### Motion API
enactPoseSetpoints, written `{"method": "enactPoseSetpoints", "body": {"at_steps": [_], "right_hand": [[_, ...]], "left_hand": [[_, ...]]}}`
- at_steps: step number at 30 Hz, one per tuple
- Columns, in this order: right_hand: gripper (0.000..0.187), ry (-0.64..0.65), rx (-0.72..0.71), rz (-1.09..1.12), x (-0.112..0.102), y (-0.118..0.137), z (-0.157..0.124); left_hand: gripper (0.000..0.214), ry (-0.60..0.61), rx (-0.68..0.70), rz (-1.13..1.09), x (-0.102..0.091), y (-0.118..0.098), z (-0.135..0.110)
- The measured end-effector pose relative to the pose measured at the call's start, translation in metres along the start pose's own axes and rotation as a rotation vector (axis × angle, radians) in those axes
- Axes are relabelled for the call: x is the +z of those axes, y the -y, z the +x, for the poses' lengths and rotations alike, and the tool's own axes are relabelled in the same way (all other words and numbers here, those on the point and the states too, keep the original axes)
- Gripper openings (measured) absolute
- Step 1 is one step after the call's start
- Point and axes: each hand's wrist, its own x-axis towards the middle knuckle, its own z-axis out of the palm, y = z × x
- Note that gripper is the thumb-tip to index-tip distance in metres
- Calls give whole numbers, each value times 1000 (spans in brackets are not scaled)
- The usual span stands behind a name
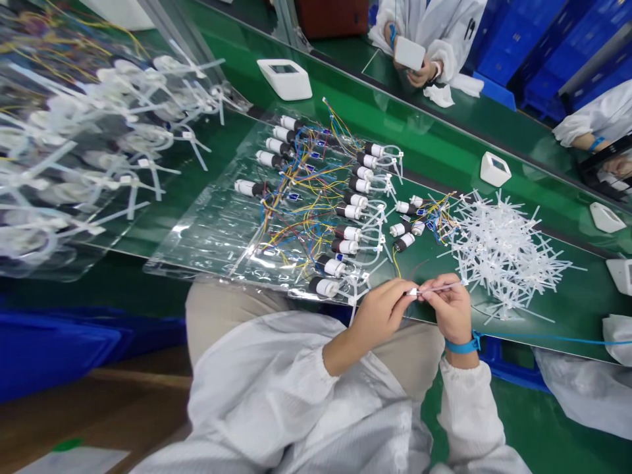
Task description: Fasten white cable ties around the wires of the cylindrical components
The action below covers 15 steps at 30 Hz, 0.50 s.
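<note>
My left hand [382,309] and my right hand [449,306] meet at the near edge of the green bench. Both pinch a thin white cable tie [437,288] that points right toward the tie pile. A small part seems to sit between the fingers of my left hand, mostly hidden. A clear plastic tray [212,230] lies just to the left, holding several small black-and-white motors [348,232] with coloured wires and tied tubes. A few loose motors [407,227] lie between the tray and the pile.
A heap of white cable ties [503,250] lies right of my hands. Another clear tray of tubed parts [74,158] is at far left. White housings [285,78] ride the belt. A co-worker's hands [419,66] hold a white housing opposite. Blue bins stand behind.
</note>
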Motion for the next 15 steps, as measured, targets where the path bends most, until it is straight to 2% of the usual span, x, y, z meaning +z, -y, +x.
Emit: {"method": "enactPoseSetpoints", "body": {"at_steps": [10,15], "right_hand": [[33,-50,-29,-131,-3,-4,-2],[26,-79,-76,-251,-6,-6,-1]], "left_hand": [[22,11,-15,-5,1,0,0],[24,31,-19,11,2,4,-3]]}}
